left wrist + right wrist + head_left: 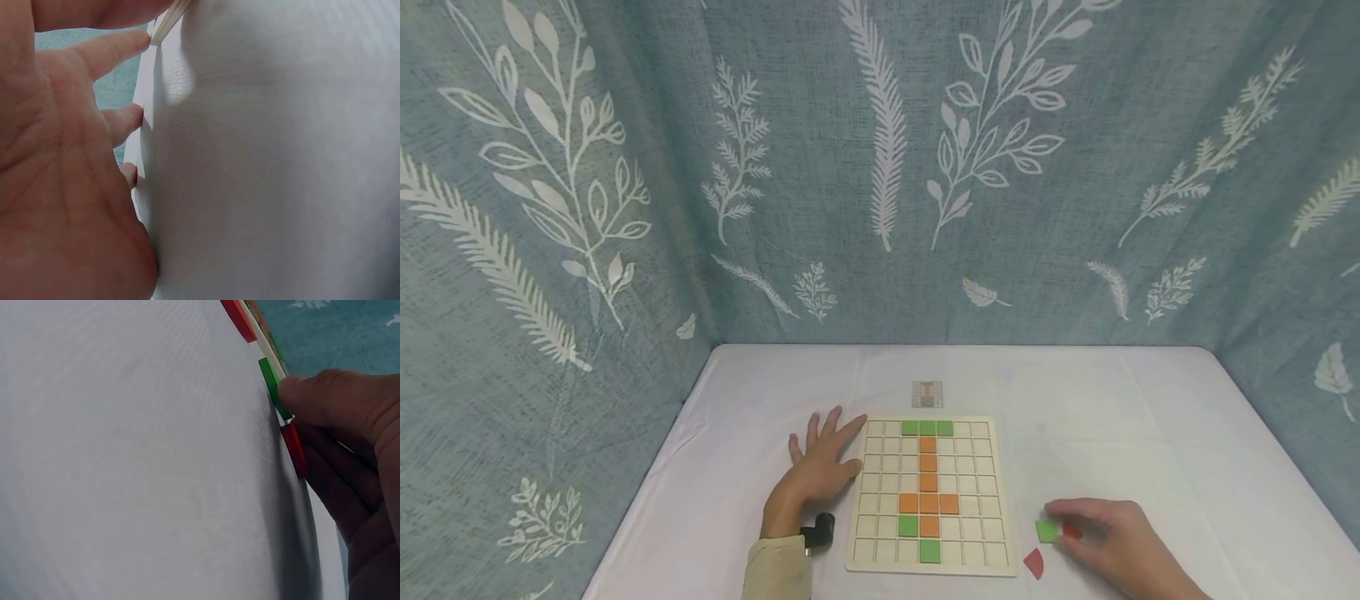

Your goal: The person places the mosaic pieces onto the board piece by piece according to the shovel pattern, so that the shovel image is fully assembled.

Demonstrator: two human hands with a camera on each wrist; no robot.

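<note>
A pale wooden grid board [880, 550] lies on the white table, with green tiles [928, 427] and orange tiles [928, 463] set in some of its squares. My left hand [820, 471] rests beside it, fingers spread, its index fingertip and thumb at the board's left edge. On the right, my right hand [1112, 533] pinches a green square tile [1046, 532] between thumb and index finger, low over the table. Just behind that tile, partly under the hand, is a red piece [294, 451]. Another red piece [1034, 563], fan-shaped, lies near the board's lower right corner.
Behind the board's far edge sits a small transparent card [927, 394] with a printed grid pattern. A blue-green curtain [820, 167] with white leaf prints hangs around the back and sides of the table [1075, 400]. A black wrist device [823, 529] sits on the left wrist.
</note>
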